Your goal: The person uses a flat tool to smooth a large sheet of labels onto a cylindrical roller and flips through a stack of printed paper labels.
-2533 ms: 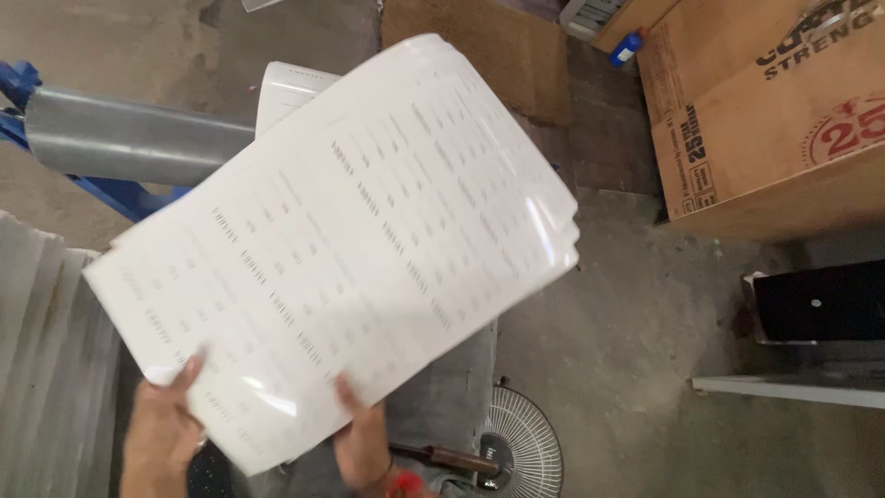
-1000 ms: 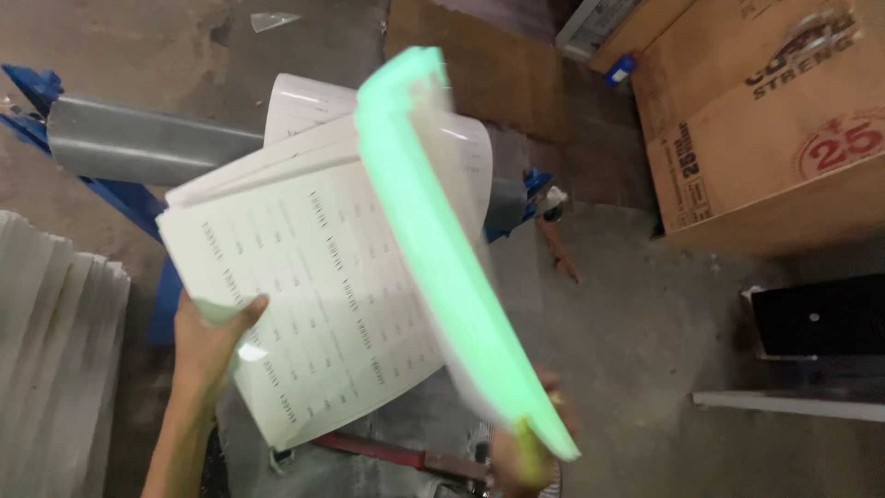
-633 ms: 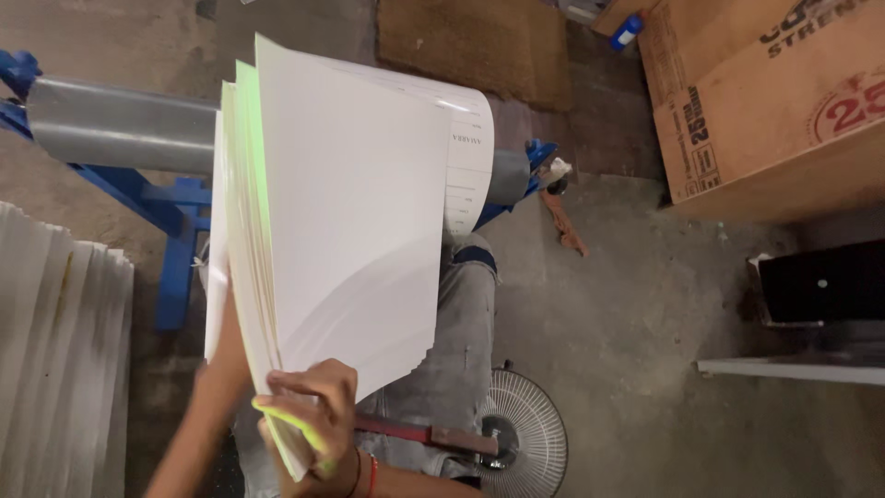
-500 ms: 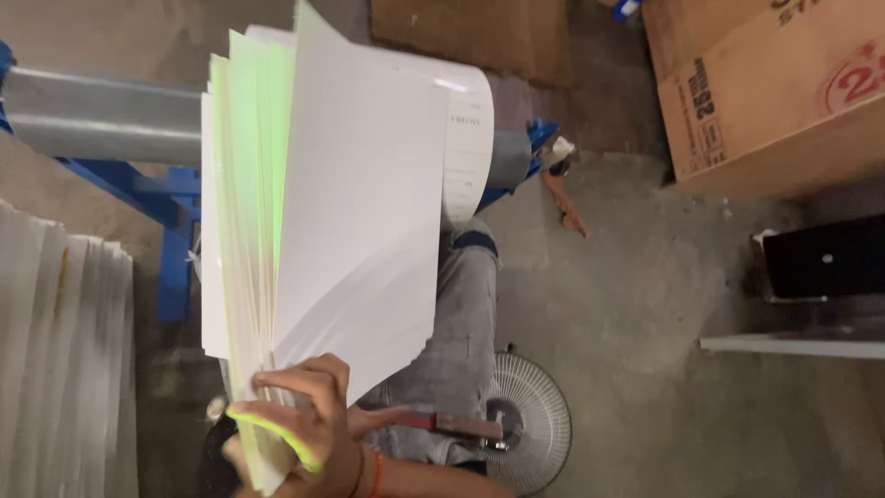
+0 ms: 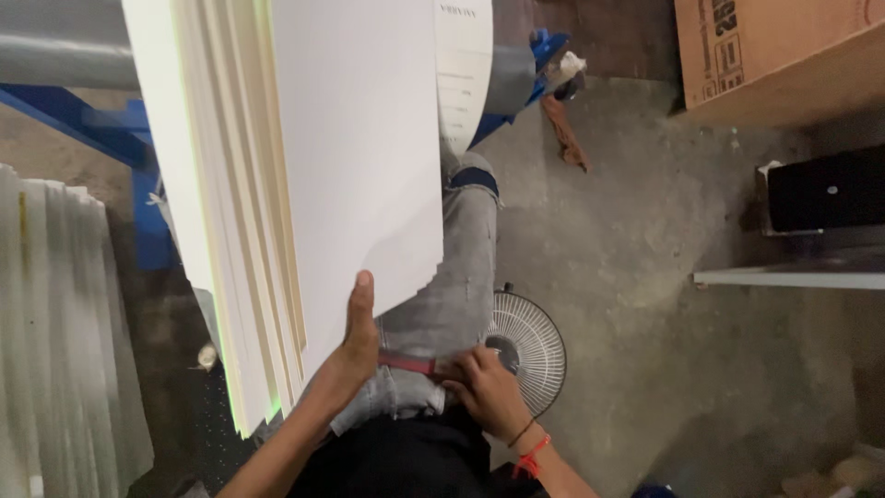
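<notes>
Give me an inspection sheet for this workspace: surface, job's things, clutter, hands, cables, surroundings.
Surface: grey concrete floor, stained.
Job's things: thick stack of white sheets held upright; red-handled tool lying on the lap.
Clutter: brown rag on the floor.
Hands: left hand grips the stack's lower edge; right hand rests on the tool's handle.
Cables: nothing seen.
Surroundings: small floor fan, cardboard box, blue metal frame, more white sheets stacked at the left.

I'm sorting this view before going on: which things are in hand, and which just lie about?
In hand:
thick stack of large white paper sheets, held upright by the left hand
thin red-handled tool, under the right hand

Lying about:
round white wire-grille floor fan
brown cardboard box
rust-coloured rag
</notes>
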